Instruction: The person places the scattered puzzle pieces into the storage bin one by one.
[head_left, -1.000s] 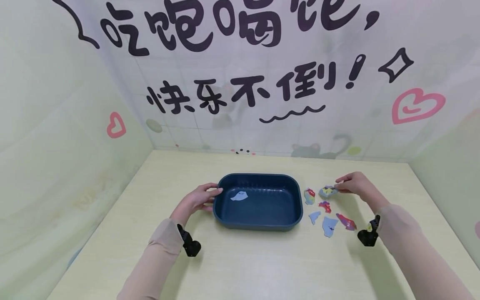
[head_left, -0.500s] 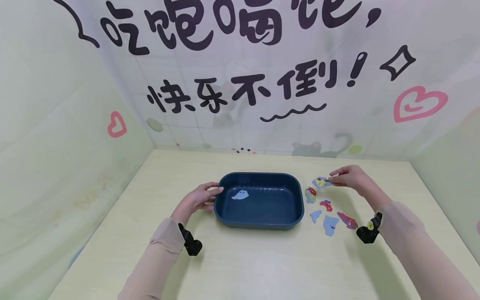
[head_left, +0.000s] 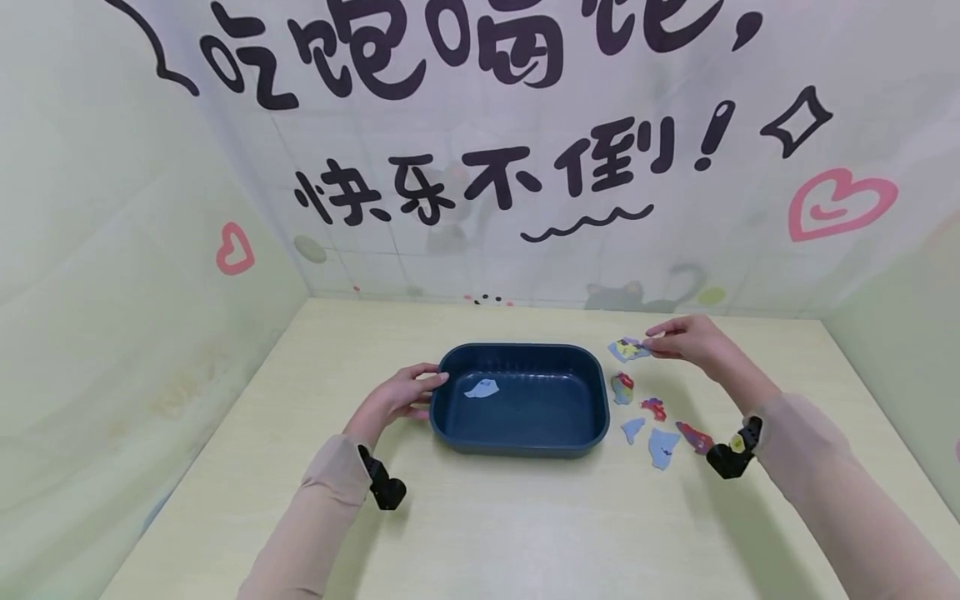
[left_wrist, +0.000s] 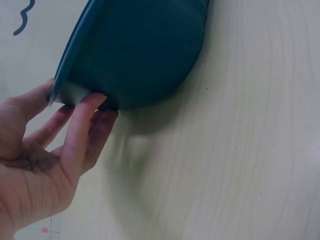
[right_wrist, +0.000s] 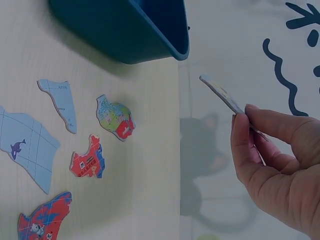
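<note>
Pale tabletop (head_left: 517,533), meeting printed backdrop (head_left: 465,258) behind, extends before blue tray (head_left: 517,452); left hand (head_left: 405,392) grips its left end; right hand (head_left: 693,340) pinches raised puzzle piece (head_left: 627,348).

In the right wrist view, the right hand (right_wrist: 285,160) is hiding part of its pinched piece (right_wrist: 223,94); edges are cutting off 1 blue piece (right_wrist: 32,147), 1 red-and-blue piece (right_wrist: 47,217) and the tub (right_wrist: 115,32). The head view is cropping wall lettering (head_left: 555,58).
</note>
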